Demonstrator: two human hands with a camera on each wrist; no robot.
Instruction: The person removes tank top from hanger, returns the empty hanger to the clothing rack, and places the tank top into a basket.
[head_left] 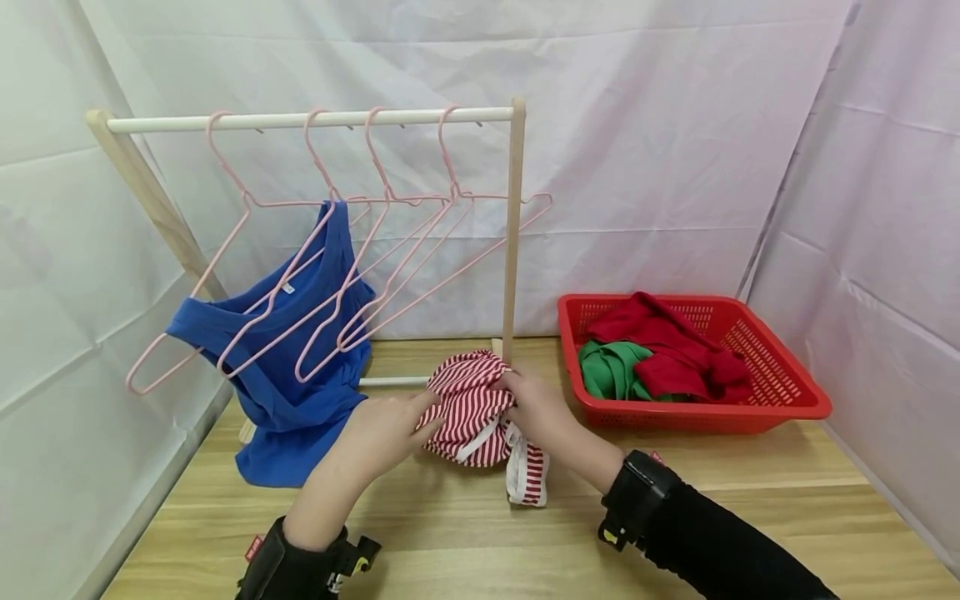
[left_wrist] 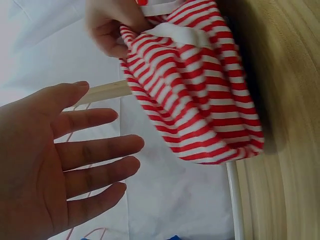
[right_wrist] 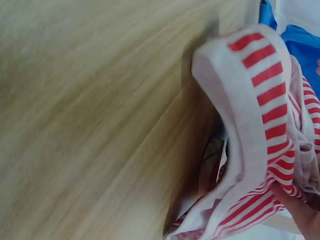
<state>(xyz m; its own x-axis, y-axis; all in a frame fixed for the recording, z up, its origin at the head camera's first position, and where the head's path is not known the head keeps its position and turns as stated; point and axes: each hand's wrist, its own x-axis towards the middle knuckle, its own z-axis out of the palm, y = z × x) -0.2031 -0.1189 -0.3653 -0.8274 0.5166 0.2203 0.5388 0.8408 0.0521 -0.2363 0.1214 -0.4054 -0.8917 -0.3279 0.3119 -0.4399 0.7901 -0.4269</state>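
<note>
A red-and-white striped garment (head_left: 465, 408) with white trim is bunched up just above the table, a trimmed strip hanging at its right. My right hand (head_left: 536, 408) pinches its upper right side; in the right wrist view the fingers (right_wrist: 297, 207) press into the striped fabric. At the garment's left edge is my left hand (head_left: 386, 429). The left wrist view shows this hand's fingers (left_wrist: 102, 148) spread and nearly straight, apart from the cloth, with nothing in them. White trim (right_wrist: 240, 110) curves along the garment's opening in the right wrist view.
Behind the hands stands a rack with a white rail (head_left: 285, 122) and wooden posts. Several pink hangers (head_left: 375, 167) hang there, and a blue sleeveless top (head_left: 300, 333) is on one at the left. A red basket (head_left: 780, 404) at the right contains red cloth (head_left: 675, 342) and green cloth (head_left: 611, 371).
</note>
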